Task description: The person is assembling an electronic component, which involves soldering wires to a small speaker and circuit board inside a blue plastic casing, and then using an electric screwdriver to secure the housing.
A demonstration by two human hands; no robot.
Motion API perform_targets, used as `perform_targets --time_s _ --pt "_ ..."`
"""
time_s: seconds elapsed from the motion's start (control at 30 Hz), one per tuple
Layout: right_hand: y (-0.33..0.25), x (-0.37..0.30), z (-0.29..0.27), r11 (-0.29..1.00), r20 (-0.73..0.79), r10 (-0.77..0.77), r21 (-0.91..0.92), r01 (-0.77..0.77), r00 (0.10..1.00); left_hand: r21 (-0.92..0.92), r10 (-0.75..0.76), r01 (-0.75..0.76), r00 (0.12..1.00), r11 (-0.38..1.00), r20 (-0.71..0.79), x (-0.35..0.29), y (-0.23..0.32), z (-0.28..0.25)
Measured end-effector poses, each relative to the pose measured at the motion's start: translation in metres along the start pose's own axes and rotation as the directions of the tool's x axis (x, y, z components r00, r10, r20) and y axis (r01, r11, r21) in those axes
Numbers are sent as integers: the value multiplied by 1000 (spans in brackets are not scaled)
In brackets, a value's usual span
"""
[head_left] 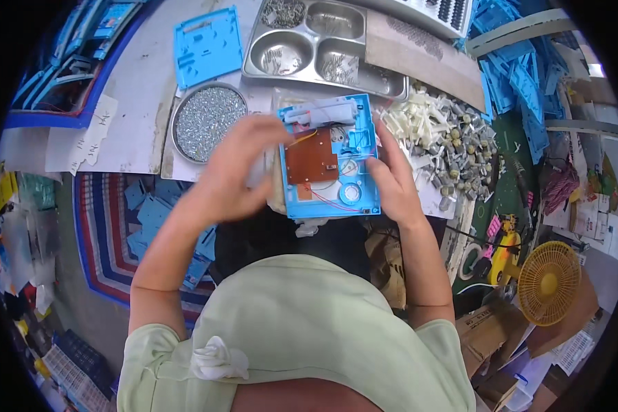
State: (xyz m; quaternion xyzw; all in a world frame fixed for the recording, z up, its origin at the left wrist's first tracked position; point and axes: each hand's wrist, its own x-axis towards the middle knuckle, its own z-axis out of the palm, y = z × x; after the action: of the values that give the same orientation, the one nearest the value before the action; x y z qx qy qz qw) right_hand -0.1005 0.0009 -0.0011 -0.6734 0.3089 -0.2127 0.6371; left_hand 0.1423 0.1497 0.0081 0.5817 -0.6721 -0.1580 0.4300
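Note:
A light-blue plastic casing [366, 196], its inside facing up, is held at its right side by my right hand [393, 180], the thumb over the rim. Inside it lie a brown circuit board [311, 161], a whitish cylindrical part [329, 114] along the top, thin red and yellow wires, and a round blue ring [350, 194]. Left of the casing is my left hand [237, 168], blurred by motion, thumb and fingers apart and nothing visible in them. Its fingertips reach near the casing's upper left edge. Beside that hand stands a round metal bowl [174, 141] of small screws.
Behind the casing sits a metal compartment tray [249, 69] with small parts. White plastic pieces [415, 117] and metal motors [460, 147] are heaped at right. Another blue panel [208, 47] lies at the back left. A yellow fan [548, 283] stands at lower right.

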Motion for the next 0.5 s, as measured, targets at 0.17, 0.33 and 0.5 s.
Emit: perform_targets --time_s 0.17,0.33,0.5 --pt "5 -3 9 617 -7 -384 -746 251 923 203 85 -137 966 970 243 -28 13 36" --pt "25 11 -3 462 54 -451 -840 285 891 217 114 -174 957 961 265 -24 -4 35" --pt "26 28 2 753 -136 -350 -630 192 927 201 84 -156 940 967 330 -7 8 29"
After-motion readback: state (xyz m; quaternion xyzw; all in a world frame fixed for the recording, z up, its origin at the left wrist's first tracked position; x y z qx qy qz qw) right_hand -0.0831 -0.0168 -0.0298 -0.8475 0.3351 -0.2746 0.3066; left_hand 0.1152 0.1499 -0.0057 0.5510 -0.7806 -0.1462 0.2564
